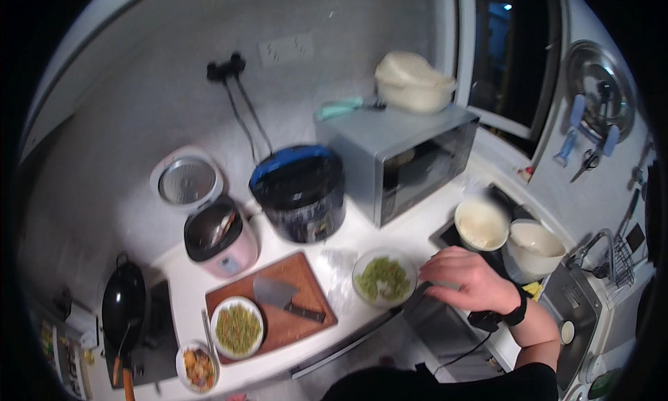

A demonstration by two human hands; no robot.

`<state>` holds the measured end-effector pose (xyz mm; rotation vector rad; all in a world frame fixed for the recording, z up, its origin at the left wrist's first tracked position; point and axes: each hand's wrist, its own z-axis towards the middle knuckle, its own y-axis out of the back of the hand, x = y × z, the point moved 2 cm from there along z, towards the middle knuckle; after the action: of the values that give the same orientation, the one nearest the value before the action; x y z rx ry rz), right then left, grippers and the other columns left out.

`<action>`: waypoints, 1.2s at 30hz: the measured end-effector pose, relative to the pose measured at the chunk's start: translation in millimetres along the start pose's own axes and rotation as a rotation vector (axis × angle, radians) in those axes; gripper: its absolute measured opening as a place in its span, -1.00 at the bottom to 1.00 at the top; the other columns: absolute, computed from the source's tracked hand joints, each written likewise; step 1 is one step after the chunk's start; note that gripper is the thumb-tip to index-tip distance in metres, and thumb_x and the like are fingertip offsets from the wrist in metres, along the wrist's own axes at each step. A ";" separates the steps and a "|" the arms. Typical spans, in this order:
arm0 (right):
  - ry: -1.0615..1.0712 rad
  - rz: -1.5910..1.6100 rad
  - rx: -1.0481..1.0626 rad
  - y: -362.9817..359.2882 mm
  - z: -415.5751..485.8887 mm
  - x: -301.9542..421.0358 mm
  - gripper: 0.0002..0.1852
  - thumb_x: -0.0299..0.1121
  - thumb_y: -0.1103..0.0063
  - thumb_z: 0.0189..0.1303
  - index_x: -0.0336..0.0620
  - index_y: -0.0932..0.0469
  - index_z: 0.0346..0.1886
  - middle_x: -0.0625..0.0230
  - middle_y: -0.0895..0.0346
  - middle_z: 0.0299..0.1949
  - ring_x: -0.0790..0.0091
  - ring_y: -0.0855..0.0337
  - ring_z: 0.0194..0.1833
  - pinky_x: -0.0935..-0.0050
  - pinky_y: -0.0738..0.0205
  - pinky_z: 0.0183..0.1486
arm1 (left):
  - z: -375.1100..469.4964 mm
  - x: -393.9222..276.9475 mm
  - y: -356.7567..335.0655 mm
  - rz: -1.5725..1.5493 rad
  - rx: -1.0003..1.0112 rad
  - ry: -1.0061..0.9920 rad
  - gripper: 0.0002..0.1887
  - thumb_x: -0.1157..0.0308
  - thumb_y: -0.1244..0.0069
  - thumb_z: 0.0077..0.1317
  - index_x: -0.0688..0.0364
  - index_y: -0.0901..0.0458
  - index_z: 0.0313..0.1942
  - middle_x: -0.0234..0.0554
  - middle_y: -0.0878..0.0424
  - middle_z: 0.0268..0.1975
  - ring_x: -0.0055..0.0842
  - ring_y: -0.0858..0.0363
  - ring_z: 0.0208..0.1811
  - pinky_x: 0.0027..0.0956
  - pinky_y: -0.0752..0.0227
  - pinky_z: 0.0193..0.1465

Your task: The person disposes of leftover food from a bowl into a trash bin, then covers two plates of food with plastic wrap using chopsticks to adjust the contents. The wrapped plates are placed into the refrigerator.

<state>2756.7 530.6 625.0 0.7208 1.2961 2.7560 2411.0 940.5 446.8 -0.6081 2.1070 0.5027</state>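
My right hand [467,279], palm down with a dark band at the wrist, is just right of a clear glass bowl [361,292] of chopped green food [384,277]. Its thumb and fingers are apart; whether the fingertips touch the rim is hard to tell. My left hand is out of view. A wooden cutting board [292,333] lies left of the glass bowl. On it are a cleaver [274,292] and a white bowl [259,343] with diced green and orange food [237,328]. A smaller bowl of cooked food [199,368] stands at the counter's front edge.
A pink rice cooker [235,260], its lid [187,181] raised, stands beside a black-and-blue cooker [305,192]. A microwave [355,156] is behind. Two cream bowls [481,226] [537,252] sit near the sink [579,307]. A black wok [122,307] is at far left.
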 end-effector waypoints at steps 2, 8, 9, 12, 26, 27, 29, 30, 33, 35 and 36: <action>-0.134 -0.018 -0.076 36.1 5.8 -7.6 -0.81 -0.49 -0.24 -0.06 -0.32 -0.58 -0.31 0.16 -0.58 -0.36 0.15 -0.57 -0.30 0.35 -0.44 -0.18 | -7.7 7.7 17.0 0.003 -0.071 0.057 -0.57 0.25 0.02 0.26 0.34 -0.40 0.04 -0.14 -0.59 -0.20 -0.53 -0.57 -0.30 -0.44 -0.47 -0.13; -0.430 -0.092 -0.191 149.1 53.4 -9.8 -0.81 -0.38 -0.18 0.09 -0.32 -0.60 -0.30 0.27 -0.61 -0.38 0.48 -0.59 -0.29 0.52 -0.45 -0.18 | -19.1 56.6 82.9 -0.039 -0.219 -0.064 -0.61 0.14 -0.02 0.25 0.25 -0.45 -0.08 -0.09 -0.61 -0.29 -0.43 -0.59 -0.36 -0.37 -0.53 -0.26; -0.466 -0.060 -0.211 164.9 69.4 -7.9 -0.81 -0.37 -0.17 0.09 -0.31 -0.60 -0.30 0.30 -0.61 -0.38 0.51 -0.58 -0.30 0.54 -0.45 -0.19 | -21.1 67.8 95.6 -0.064 -0.253 -0.057 -0.64 0.15 -0.03 0.24 0.22 -0.46 -0.12 -0.08 -0.61 -0.31 -0.42 -0.59 -0.39 -0.36 -0.54 -0.31; -0.318 -0.160 -0.222 200.7 130.4 7.8 -0.77 -0.31 -0.15 0.14 -0.30 -0.59 -0.24 0.34 -0.58 -0.42 0.58 -0.56 -0.31 0.61 -0.44 -0.27 | -33.1 106.4 132.8 -0.169 -0.372 -0.039 -0.71 0.18 -0.08 0.20 0.14 -0.43 -0.23 -0.05 -0.62 -0.36 -0.38 -0.58 -0.48 -0.33 -0.53 -0.45; 0.186 -0.380 -0.806 141.9 420.0 68.8 -0.46 -0.19 -0.28 -0.03 -0.19 -0.44 0.05 -0.04 -0.50 -0.12 0.02 -0.52 -0.07 0.25 -0.43 -0.02 | -75.1 157.5 182.2 -0.033 -0.515 0.035 -0.62 0.27 0.11 0.34 0.42 -0.39 0.00 0.06 -0.58 -0.16 -0.28 -0.62 -0.20 -0.29 -0.57 -0.13; 0.184 -0.371 -0.830 143.6 424.1 69.4 -0.49 -0.21 -0.26 -0.04 -0.18 -0.46 0.02 -0.02 -0.49 -0.12 0.02 -0.51 -0.06 0.25 -0.42 0.00 | -75.2 153.9 180.5 -0.026 -0.515 0.043 -0.62 0.26 0.11 0.34 0.42 -0.39 0.00 0.06 -0.58 -0.16 -0.29 -0.62 -0.19 -0.29 -0.56 -0.13; 0.130 -0.360 -0.859 146.0 428.8 69.9 -0.55 -0.24 -0.22 -0.07 -0.16 -0.51 -0.05 0.01 -0.46 -0.13 0.02 -0.49 -0.04 0.23 -0.40 0.04 | -75.6 147.0 177.3 -0.008 -0.510 0.063 -0.62 0.26 0.11 0.34 0.42 -0.40 -0.01 0.06 -0.58 -0.15 -0.29 -0.62 -0.19 -0.30 -0.56 -0.12; 0.114 -0.357 -0.884 149.0 430.7 72.8 -0.62 -0.27 -0.19 -0.12 -0.17 -0.56 -0.15 0.02 -0.53 -0.19 0.04 -0.53 -0.10 0.25 -0.43 -0.01 | -74.5 142.5 175.6 -0.016 -0.489 0.050 -0.61 0.25 0.11 0.34 0.42 -0.40 -0.01 0.06 -0.58 -0.14 -0.30 -0.62 -0.19 -0.31 -0.56 -0.12; 0.195 -0.364 -0.958 155.2 416.3 80.4 -0.64 -0.25 -0.21 -0.17 -0.17 -0.59 -0.23 0.06 -0.57 -0.25 0.08 -0.56 -0.16 0.27 -0.45 -0.03 | -67.8 126.5 170.5 -0.005 -0.441 0.022 -0.59 0.22 0.12 0.35 0.41 -0.40 0.00 0.07 -0.58 -0.13 -0.30 -0.62 -0.18 -0.31 -0.54 -0.10; 0.230 -0.287 -0.938 166.7 392.7 85.4 -0.61 -0.23 -0.22 -0.20 -0.19 -0.59 -0.24 0.08 -0.59 -0.27 0.09 -0.58 -0.17 0.30 -0.45 -0.04 | -62.1 116.0 164.9 0.043 -0.422 0.021 -0.58 0.20 0.13 0.35 0.41 -0.40 0.00 0.08 -0.57 -0.12 -0.31 -0.62 -0.18 -0.32 -0.53 -0.09; 0.254 -0.270 -0.940 175.4 376.6 88.9 -0.63 -0.21 -0.21 -0.17 -0.19 -0.59 -0.26 0.10 -0.59 -0.29 0.19 -0.61 -0.20 0.37 -0.46 -0.07 | -58.0 110.6 162.3 0.044 -0.418 0.028 -0.59 0.20 0.12 0.35 0.40 -0.41 0.00 0.05 -0.58 -0.12 -0.33 -0.61 -0.17 -0.33 -0.52 -0.08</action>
<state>2863.4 706.9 996.5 0.1085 -0.0103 2.7923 2223.0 1011.9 408.1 -0.8067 2.0563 0.9776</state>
